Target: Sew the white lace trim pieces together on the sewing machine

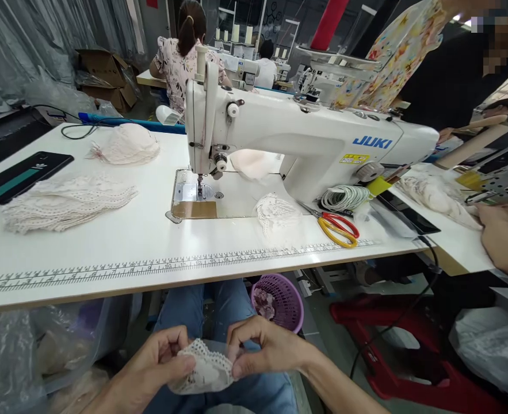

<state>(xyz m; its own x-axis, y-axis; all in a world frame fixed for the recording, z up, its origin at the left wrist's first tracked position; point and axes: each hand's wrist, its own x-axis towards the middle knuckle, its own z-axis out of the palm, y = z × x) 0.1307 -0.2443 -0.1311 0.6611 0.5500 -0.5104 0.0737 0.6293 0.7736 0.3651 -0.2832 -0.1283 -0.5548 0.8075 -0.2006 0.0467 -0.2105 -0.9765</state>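
Observation:
Above my lap, a small piece of white lace fabric (208, 372) with a scalloped, holed edge is stretched between my two hands. My left hand (165, 359) pinches its left end between thumb and fingers. At the other end, my right hand (258, 348) grips the edge near a sheer strip, fingers closed. Beyond the table edge stands a white sewing machine (275, 118), its needle area apart from both hands. A similar lace piece (277, 215) lies on the table right of the needle plate, beside red-and-yellow scissors (339, 228).
A lace stack (70, 201), a pale fabric bundle (128, 142) and a dark phone-like slab (25, 175) lie on the left of the table (150, 247). A printed ruler runs along its front edge. Below are a purple basket (282, 299) and a red stool (392, 345). Co-workers sit and stand nearby.

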